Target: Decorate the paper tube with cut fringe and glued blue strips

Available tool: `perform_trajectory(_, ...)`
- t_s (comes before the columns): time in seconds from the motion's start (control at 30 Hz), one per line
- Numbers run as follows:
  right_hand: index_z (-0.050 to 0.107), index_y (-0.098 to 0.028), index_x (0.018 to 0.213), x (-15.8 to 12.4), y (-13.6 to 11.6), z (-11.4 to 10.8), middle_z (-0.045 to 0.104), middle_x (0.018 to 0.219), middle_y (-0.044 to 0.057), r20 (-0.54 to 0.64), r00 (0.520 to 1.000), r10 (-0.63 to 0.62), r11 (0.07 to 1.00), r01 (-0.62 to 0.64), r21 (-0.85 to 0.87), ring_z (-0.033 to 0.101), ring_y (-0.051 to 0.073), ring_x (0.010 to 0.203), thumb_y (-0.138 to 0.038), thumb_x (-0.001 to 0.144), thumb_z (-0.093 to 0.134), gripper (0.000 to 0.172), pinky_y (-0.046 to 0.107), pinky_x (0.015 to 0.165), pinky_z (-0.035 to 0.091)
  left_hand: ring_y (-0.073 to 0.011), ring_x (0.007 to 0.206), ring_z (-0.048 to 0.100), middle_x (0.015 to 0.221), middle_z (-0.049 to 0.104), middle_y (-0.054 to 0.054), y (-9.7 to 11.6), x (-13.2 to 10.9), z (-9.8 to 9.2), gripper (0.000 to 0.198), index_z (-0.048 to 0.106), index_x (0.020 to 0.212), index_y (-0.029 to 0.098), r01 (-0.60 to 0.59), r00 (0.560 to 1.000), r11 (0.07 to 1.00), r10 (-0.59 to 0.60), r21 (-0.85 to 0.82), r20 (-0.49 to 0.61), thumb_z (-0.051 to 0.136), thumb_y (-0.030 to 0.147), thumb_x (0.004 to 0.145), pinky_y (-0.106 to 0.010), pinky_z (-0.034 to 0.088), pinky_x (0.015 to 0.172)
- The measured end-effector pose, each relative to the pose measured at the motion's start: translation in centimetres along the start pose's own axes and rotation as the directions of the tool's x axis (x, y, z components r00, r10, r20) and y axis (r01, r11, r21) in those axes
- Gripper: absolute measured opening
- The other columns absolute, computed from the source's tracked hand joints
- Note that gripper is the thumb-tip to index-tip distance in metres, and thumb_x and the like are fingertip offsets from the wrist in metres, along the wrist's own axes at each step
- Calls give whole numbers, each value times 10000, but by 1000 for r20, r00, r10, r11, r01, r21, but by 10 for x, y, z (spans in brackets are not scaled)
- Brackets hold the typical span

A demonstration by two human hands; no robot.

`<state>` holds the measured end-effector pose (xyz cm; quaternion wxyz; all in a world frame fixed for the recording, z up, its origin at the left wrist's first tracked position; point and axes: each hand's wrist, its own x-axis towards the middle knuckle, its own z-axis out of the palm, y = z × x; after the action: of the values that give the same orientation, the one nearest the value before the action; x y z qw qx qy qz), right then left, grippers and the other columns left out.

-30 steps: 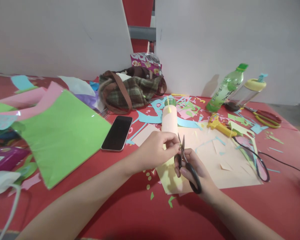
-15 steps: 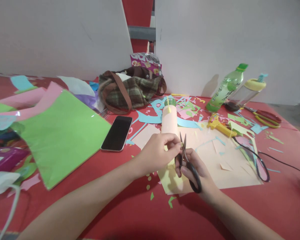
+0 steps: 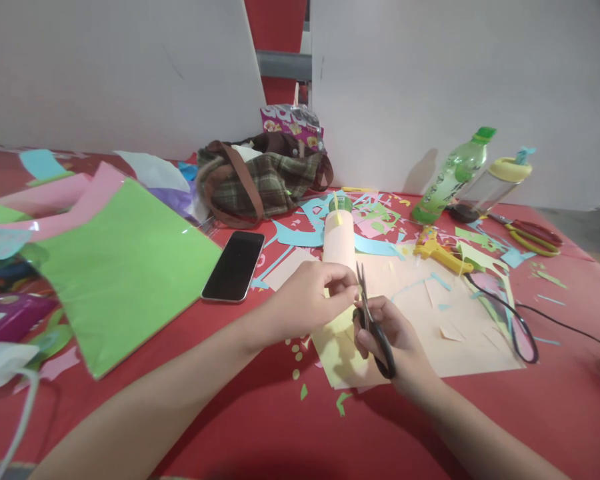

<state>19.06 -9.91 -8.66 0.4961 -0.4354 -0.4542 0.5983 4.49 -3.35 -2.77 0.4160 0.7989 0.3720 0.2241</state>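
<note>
Evidently the work calls for fine control: the left hand [image 3: 323,291] keeps its grip closed down to a pinch, thumb against bent forefinger, on a small pale scrap [image 3: 359,291] that barely shows past the fingertips. A piece so small probably leaves no room for a fuller hold. The right hand [image 3: 393,333] has its grip wrapped around the black handles of the scissors [image 3: 365,309], whose blades point up and away from the person, nearly together, right beside the scrap. That angle seems to let the blades meet the scrap while the left fingers stay to one side.

Both hands are above the yellow paper [image 3: 340,367] on the red table [image 3: 260,420], in front of the paper-wrapped cylinder [image 3: 339,241]. The yellow glue gun [image 3: 441,257] lies to the right and the phone [image 3: 234,267] to the left, presumably leaving the middle for handwork.
</note>
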Motion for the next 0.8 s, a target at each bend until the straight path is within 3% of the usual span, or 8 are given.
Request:
perform_trajectory(0.2, 427, -260, 898, 5, 4, -5, 471, 740, -22, -104, 991, -87, 993, 94, 70, 465, 111, 654, -236, 664, 625, 307, 251, 591, 383, -71, 487, 391, 540, 466, 33, -1, 0, -1, 153, 525, 604, 152, 10, 983, 997, -23, 72, 183, 411, 191, 698, -190, 274, 452)
perform_trajectory(0.33, 414, -268, 885, 5, 2, -6, 483, 767, -27, -132, 988, -82, 993, 92, 73, 484, 106, 674, -173, 663, 619, 317, 248, 619, 399, -60, 447, 337, 486, 388, 45, -1, -1, 3, 149, 464, 531, 149, -9, 961, 996, -16, 89, 275, 413, 159, 671, -195, 230, 417)
perform_trajectory(0.67, 411, -253, 877, 4, 2, -3, 502, 733, -28, -82, 995, -58, 997, 61, 40, 496, 109, 648, -186, 641, 632, 330, 256, 611, 419, -68, 443, 346, 497, 424, 35, -5, -2, 6, 141, 538, 609, 146, -21, 939, 997, -5, 72, 343, 407, 150, 661, -203, 226, 405)
perform_trajectory(0.8, 410, -256, 865, 5, 1, -4, 500, 733, -31, -138, 986, -90, 995, 95, 32, 496, 109, 652, -162, 642, 621, 321, 258, 614, 417, -63, 451, 359, 519, 442, 35, -5, -1, 7, 151, 518, 597, 146, -17, 950, 999, 0, 52, 313, 413, 193, 695, -191, 247, 412)
